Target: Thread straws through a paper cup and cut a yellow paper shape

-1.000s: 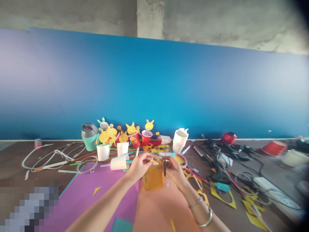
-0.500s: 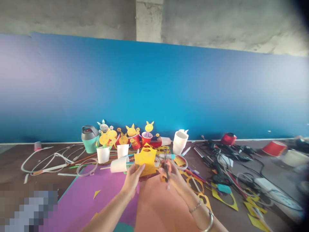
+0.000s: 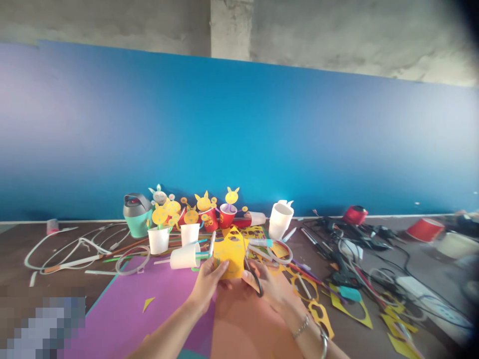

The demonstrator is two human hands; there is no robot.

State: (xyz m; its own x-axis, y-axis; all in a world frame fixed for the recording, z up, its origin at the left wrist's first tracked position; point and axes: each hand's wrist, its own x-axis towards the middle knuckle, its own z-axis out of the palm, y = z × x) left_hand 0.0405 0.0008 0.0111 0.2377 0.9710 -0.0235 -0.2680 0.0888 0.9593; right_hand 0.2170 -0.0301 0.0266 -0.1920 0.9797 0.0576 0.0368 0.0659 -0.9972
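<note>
Pinched in my left hand (image 3: 206, 281) is a piece of yellow paper (image 3: 230, 252) with cut-out openings along its top and faint pencil-like lines on it. My right hand (image 3: 267, 281) grips a pair of scissors (image 3: 257, 285) with dark handles, close against the paper's right edge. Whether the blades stand apart is too blurred to tell. Both hands are above a purple sheet (image 3: 149, 304) and an orange sheet (image 3: 250, 324). Just behind the paper, a white paper cup (image 3: 183, 256) lies on its side.
Several cups with yellow animal-face cut-outs, one a white cup (image 3: 158, 240), stand along the blue wall panel (image 3: 232, 124). A teal pot (image 3: 137, 222) is at left. Yellow scraps (image 3: 320, 316), a power strip (image 3: 430, 301) and tangled cables lie at right.
The scissors have swung from pointing toward me to the yellow paper's right edge. My right hand has come closer to the paper, which has shifted slightly right and down.
</note>
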